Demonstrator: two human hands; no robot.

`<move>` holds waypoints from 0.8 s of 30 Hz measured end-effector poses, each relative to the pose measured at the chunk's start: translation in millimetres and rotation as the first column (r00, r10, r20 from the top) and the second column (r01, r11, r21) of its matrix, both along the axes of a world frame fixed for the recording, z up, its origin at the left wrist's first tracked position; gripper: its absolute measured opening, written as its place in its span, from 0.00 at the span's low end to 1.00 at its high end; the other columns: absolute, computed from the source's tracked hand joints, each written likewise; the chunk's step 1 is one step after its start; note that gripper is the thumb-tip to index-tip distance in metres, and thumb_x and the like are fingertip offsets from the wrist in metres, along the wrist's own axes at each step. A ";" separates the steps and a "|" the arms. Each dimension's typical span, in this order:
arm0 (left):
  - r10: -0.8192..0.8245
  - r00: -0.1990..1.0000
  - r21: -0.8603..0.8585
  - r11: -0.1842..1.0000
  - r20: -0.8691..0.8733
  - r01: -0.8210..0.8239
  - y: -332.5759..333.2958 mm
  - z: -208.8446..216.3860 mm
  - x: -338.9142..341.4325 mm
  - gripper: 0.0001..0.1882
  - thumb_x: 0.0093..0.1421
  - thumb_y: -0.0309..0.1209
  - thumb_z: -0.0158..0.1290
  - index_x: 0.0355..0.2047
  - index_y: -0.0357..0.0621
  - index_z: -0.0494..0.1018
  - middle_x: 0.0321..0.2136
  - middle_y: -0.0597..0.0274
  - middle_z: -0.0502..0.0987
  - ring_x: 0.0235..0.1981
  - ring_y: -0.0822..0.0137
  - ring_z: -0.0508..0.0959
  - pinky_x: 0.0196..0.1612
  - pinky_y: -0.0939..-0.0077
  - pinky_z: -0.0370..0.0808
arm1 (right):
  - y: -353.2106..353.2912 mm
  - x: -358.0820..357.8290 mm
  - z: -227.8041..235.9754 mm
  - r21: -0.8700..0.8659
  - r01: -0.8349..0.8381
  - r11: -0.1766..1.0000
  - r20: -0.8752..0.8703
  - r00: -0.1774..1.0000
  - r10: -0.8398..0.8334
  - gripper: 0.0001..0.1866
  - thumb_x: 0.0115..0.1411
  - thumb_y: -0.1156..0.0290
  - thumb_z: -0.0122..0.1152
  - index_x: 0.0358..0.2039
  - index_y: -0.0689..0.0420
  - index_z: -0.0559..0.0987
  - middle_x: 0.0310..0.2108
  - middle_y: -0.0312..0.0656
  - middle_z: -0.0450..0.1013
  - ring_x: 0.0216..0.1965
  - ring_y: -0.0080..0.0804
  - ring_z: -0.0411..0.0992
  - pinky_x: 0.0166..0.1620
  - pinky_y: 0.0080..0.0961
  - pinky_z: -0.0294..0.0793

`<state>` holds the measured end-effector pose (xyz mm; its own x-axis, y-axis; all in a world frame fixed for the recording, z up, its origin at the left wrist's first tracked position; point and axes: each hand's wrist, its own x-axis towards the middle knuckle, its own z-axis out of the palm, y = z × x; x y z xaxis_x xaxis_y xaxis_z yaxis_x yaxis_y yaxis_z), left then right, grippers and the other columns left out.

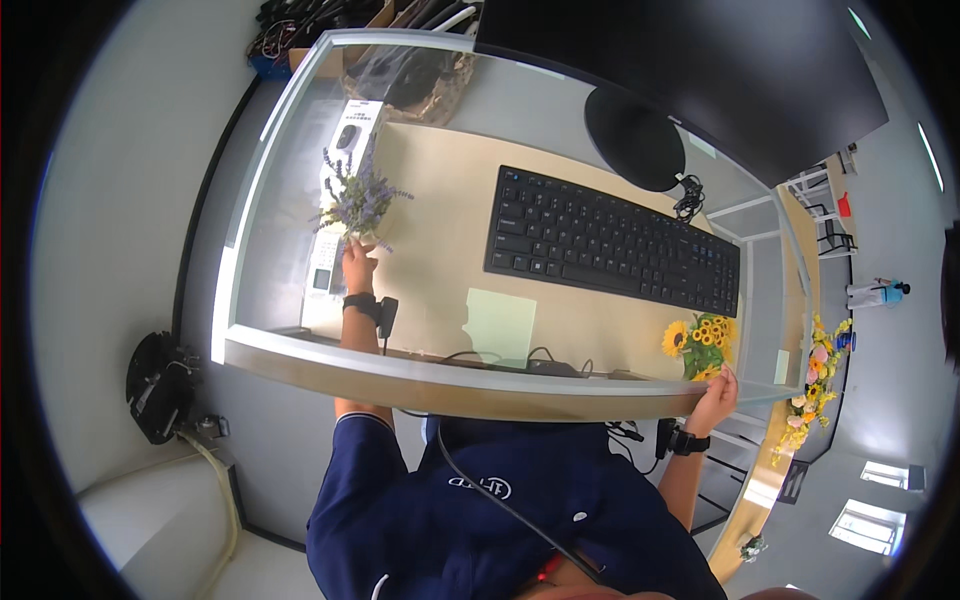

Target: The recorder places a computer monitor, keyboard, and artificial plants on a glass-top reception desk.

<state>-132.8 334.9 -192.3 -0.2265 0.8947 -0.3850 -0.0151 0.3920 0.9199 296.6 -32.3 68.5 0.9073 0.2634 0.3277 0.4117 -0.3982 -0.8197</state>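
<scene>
Carefully, you grip a lavender bunch (360,200) at the left of the frame, the fingers of your left hand (358,266) pinched together around its base. At the lower right, your right hand (714,400) has its fingertips drawn together at the lower edge of a sunflower bunch (708,335), pinching it near the base. Just behind the lavender stands a long white box (360,118), printed with a picture of a dark device and lines of small dark characters. Between your hands, a pale green sheet (503,325) lies at the lower centre, and above it a black keyboard (612,240) with white key legends slants across the wooden tabletop (430,220). A clear-walled frame with pale edges (236,260) surrounds the spread. Across the top right looms a dark monitor (690,70), its round black base (635,140) near the keyboard. You wear black bands on both wrists and a navy shirt (540,480) bearing white lettering on the chest, at the bottom of the frame. Far right, mixed flowers (815,385) brighten a second table, and a person in light blue (878,293) is in the background.
</scene>
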 end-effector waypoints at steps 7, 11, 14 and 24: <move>0.113 0.993 0.056 0.992 0.016 -0.114 24.3 9.6 -4.5 0.13 0.52 0.31 0.41 0.17 0.35 0.67 0.12 0.61 0.68 0.10 0.74 0.65 0.14 0.81 0.63 | -5.4 -2.2 4.8 -0.111 0.035 0.993 0.018 0.999 -0.033 0.11 0.56 0.71 0.45 0.34 0.63 0.73 0.26 0.36 0.70 0.24 0.18 0.63 0.30 0.14 0.63; 0.036 0.998 -0.031 0.999 -0.056 -0.038 35.3 11.8 -7.7 0.08 0.50 0.29 0.44 0.18 0.37 0.67 0.11 0.63 0.66 0.09 0.73 0.64 0.10 0.77 0.63 | -2.5 -0.8 3.7 -0.081 0.071 0.994 0.081 0.995 -0.065 0.11 0.56 0.70 0.45 0.34 0.64 0.73 0.22 0.32 0.67 0.24 0.15 0.60 0.28 0.12 0.61; 0.028 0.996 -0.077 0.996 -0.087 -0.034 35.0 35.0 -1.9 0.08 0.49 0.30 0.47 0.20 0.37 0.67 0.11 0.63 0.65 0.09 0.72 0.64 0.11 0.78 0.64 | 1.1 -2.0 7.3 -0.146 0.073 0.987 0.076 0.995 -0.062 0.10 0.55 0.72 0.46 0.32 0.65 0.73 0.28 0.41 0.71 0.29 0.23 0.67 0.34 0.17 0.65; -0.174 0.983 -0.291 0.940 0.049 0.181 49.7 3.3 -19.7 0.17 0.55 0.40 0.42 0.23 0.36 0.68 0.18 0.58 0.68 0.15 0.70 0.64 0.23 0.71 0.75 | 1.1 0.7 6.9 -0.159 0.121 0.980 0.125 0.987 -0.101 0.10 0.55 0.71 0.47 0.32 0.63 0.73 0.30 0.43 0.72 0.28 0.27 0.69 0.34 0.19 0.67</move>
<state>-152.6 384.6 -189.0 -0.0625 0.7667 -0.6389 0.0606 0.6419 0.7644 297.3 -31.2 75.4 0.8924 0.2227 0.3925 0.4456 -0.5731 -0.6878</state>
